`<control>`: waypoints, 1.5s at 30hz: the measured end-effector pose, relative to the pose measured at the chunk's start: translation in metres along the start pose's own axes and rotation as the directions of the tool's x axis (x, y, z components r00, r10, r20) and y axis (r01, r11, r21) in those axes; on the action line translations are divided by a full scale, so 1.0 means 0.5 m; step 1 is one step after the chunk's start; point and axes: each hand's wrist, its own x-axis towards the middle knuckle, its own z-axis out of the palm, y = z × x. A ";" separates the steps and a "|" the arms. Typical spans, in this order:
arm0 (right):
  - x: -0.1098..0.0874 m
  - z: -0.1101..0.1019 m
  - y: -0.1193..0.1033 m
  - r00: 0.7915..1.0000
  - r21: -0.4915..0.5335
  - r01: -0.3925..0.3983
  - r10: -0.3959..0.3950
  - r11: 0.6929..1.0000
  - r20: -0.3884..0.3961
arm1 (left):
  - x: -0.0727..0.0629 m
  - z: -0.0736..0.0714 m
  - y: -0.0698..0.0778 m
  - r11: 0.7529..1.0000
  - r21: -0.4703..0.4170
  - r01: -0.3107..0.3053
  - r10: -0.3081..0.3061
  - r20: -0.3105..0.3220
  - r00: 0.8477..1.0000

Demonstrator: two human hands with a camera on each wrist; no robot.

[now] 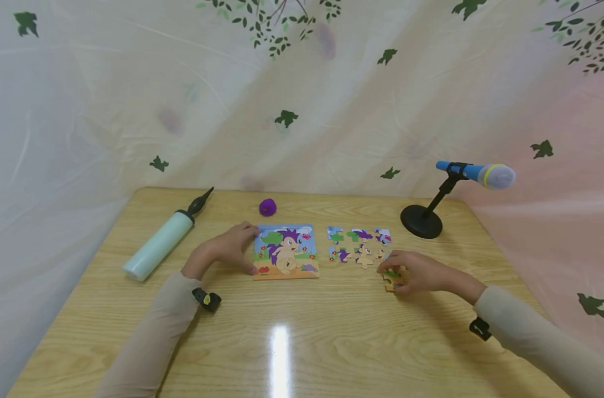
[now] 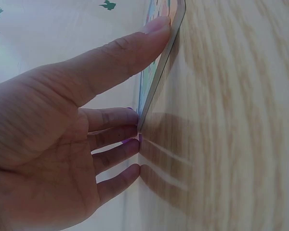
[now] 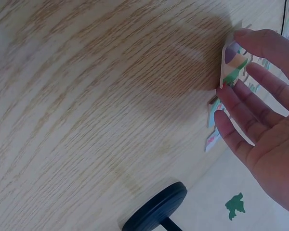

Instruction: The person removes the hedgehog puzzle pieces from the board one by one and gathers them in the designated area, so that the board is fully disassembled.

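Observation:
A flat puzzle board (image 1: 285,251) printed with a purple hedgehog lies on the table. My left hand (image 1: 234,247) spans its left edge, thumb on the near corner and fingertips at the far one; in the left wrist view the thumb (image 2: 156,36) rests on the board while the other fingers are extended. To the board's right, loose jigsaw pieces (image 1: 364,257) lie spread in rows. My right hand (image 1: 418,272) pinches a jigsaw piece (image 1: 390,286) at the near right end of them, between thumb and fingertips. That piece (image 3: 233,62) shows purple, orange and green in the right wrist view.
A pale green hand pump (image 1: 160,246) with a black nozzle lies at the left. Behind the board sits a purple lump (image 1: 267,207). A blue toy microphone (image 1: 473,172) stands on a round black base (image 1: 421,221) at the back right. A leaf-patterned cloth (image 1: 222,110) hangs behind the table.

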 end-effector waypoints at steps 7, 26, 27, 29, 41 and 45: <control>-0.001 0.003 0.002 1.000 0.004 0.010 -0.010 1.000 -0.018 | -0.001 0.001 0.000 1.000 -0.010 0.003 -0.003 -0.001 1.000; 0.014 -0.002 -0.003 0.998 0.016 0.041 -0.040 0.999 -0.045 | -0.001 0.001 -0.001 1.000 -0.011 0.004 -0.004 -0.003 1.000; 0.020 -0.001 -0.006 0.998 0.017 0.041 -0.040 0.999 -0.049 | -0.001 0.001 -0.001 1.000 -0.012 0.004 -0.005 -0.003 1.000; 0.035 0.002 -0.019 0.998 0.022 0.042 -0.040 0.999 -0.056 | -0.002 0.001 0.000 1.000 -0.010 0.005 -0.005 -0.001 1.000; 0.176 0.040 -0.147 0.962 0.063 0.259 -0.252 0.964 -0.103 | 0.000 0.004 -0.006 0.999 -0.033 -0.006 0.006 -0.006 1.000; 0.220 0.042 -0.190 0.954 0.047 0.289 -0.283 0.956 -0.100 | 0.000 0.004 -0.006 1.000 -0.023 -0.013 0.013 -0.009 1.000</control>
